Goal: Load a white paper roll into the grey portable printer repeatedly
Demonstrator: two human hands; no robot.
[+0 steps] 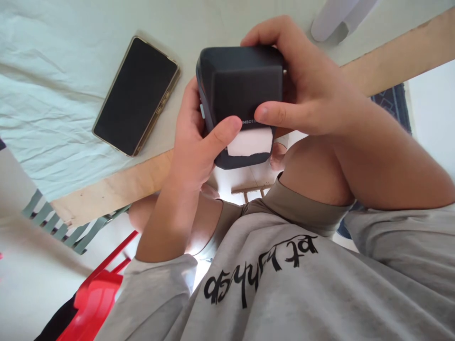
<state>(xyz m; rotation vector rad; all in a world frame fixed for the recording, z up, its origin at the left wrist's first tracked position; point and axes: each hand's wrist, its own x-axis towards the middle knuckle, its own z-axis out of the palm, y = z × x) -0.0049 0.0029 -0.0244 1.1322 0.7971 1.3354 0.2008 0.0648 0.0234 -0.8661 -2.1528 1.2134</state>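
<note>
Head view: boxy matte-black device, seemingly plastic.

Box held between two hands, just off the table's near edge

The left hand and right hand flank the box; a phone lies on the table, left of the box.

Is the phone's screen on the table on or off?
Off. The phone lies flat on the pale cloth with a uniformly black screen, apart from both hands.
</note>
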